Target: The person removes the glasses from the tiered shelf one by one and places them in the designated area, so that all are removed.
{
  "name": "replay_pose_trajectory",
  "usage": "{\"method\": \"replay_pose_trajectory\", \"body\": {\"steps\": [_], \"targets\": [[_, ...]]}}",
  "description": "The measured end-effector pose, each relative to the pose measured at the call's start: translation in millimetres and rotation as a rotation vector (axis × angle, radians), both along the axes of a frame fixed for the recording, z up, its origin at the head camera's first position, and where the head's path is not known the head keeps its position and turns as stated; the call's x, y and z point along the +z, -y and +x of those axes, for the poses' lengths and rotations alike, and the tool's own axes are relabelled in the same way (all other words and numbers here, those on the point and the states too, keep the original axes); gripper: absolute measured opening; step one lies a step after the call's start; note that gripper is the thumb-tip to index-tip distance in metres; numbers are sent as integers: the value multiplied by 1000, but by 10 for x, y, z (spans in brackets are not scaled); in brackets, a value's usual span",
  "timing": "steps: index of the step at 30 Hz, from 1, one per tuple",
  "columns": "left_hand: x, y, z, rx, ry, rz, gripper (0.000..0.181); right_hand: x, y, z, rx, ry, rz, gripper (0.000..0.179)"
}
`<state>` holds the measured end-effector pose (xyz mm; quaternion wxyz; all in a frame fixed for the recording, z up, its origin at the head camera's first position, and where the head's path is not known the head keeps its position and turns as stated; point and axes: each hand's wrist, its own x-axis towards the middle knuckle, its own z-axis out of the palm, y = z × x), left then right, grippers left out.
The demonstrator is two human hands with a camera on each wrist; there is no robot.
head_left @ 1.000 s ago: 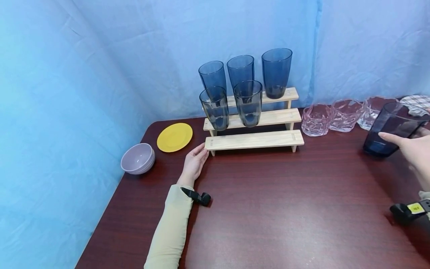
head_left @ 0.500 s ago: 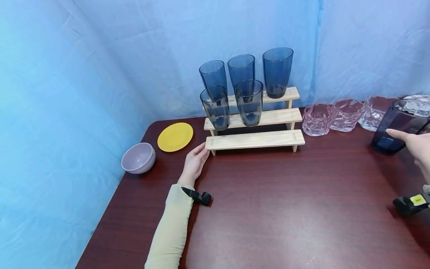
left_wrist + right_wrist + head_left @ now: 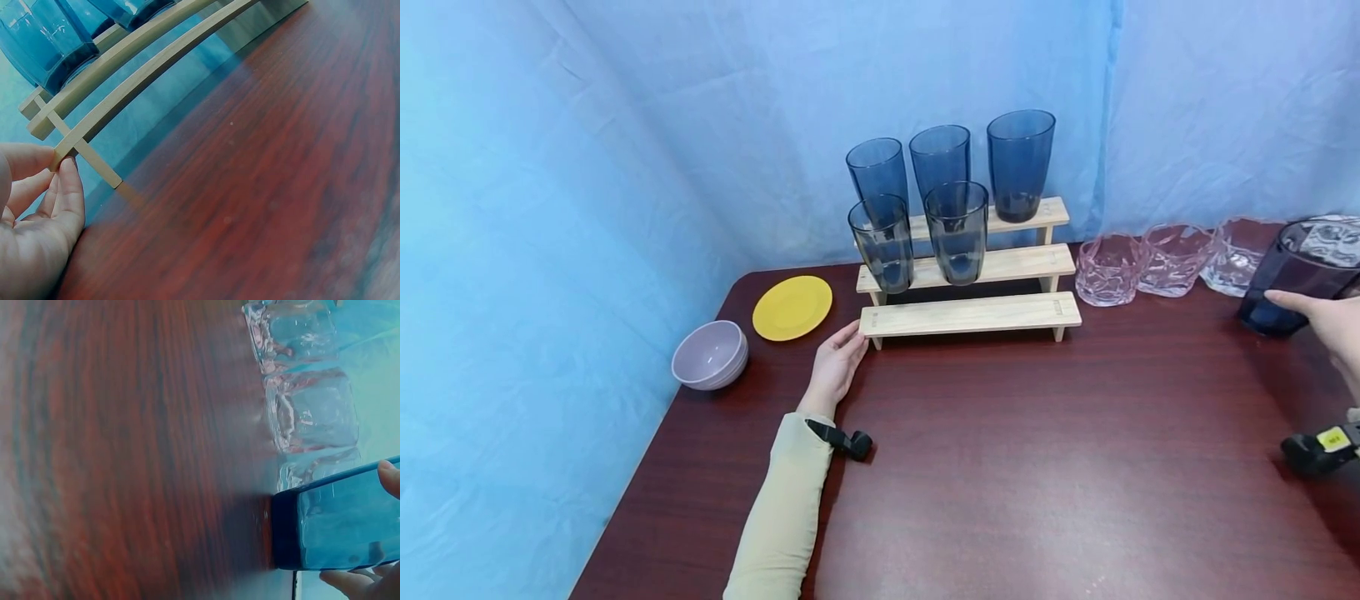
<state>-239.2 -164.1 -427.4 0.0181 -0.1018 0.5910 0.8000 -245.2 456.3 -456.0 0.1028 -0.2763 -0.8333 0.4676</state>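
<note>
My left hand (image 3: 835, 367) pinches the left end of the lowest shelf on a three-step wooden rack (image 3: 970, 315); thumb and fingertips meet the board's end in the left wrist view. At the right edge, my right hand (image 3: 1330, 329) grips a dark blue glass tumbler (image 3: 344, 519), thumb on one side and fingers on the other. The tumbler's base is close over the table, slightly tilted. Two similar tumblers (image 3: 957, 242) stand on the rack's middle step, and three more blue tumblers (image 3: 1021, 162) on the top step.
Several wavy clear-pink glasses (image 3: 1107, 271) line the table's back edge, right of the rack; one is partly behind the held tumbler. A yellow plate (image 3: 792, 308) and a stack of lilac bowls (image 3: 710, 357) sit at the left. Blue cloth (image 3: 760, 100) hangs behind the table.
My right hand has moved the held tumbler a little to the right and back, with the shift slowing in the last half second. The left hand stays at the rack's end.
</note>
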Motion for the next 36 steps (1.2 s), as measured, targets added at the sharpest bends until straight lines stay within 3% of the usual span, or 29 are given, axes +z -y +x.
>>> {"method": "replay_pose_trajectory", "body": {"steps": [4, 9, 17, 25, 30, 33, 36], "targets": [[-2, -4, 1, -4, -2, -6, 43, -21, -1, -4, 1, -95, 26, 95], [0, -3, 5, -4, 2, -15, 42, -35, -12, 14, 22, -109, 83, 96], [-19, 17, 12, -7, 3, -5, 43, -58, -33, -37, 52, -178, 52, 92], [-22, 13, 1, -4, 6, -17, 42, -98, -75, -19, 30, -133, 105, 95], [-1, 1, -14, -3, 2, -27, 42, -40, -9, 56, 31, -203, 59, 86], [8, -5, -17, 0, 5, -27, 42, 12, 40, 121, 97, -316, -65, 65], [5, -6, -18, 4, 10, -20, 42, 21, 42, 191, 134, -313, -156, 57]]}}
